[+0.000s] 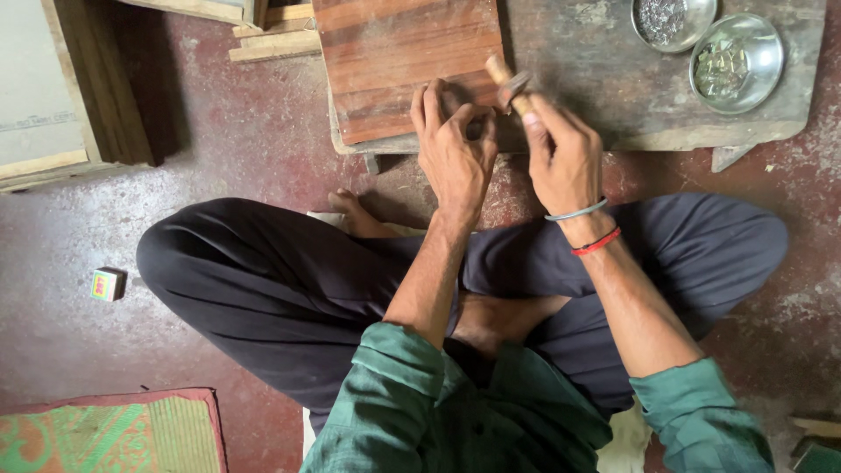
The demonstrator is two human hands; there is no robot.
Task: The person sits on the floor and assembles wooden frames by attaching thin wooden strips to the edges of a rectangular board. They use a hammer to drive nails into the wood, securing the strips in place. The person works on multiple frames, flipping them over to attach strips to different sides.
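I sit cross-legged on the floor. A reddish wooden board (394, 61) lies on a low grey work block (613, 88) in front of me. My left hand (451, 149) rests on the board's near edge, its fingertips pinched together on something too small to make out. My right hand (561, 153) grips a small hammer with a wooden handle (508, 83), its head just right of the left fingertips, over the board's near right corner.
Two shallow steel bowls (736, 61) (673, 22) holding small metal pieces sit on the block's far right. Wooden frames and strips (96, 88) lean at the upper left. A small box (108, 284) lies on the red floor at left; a woven mat (114, 434) lies at lower left.
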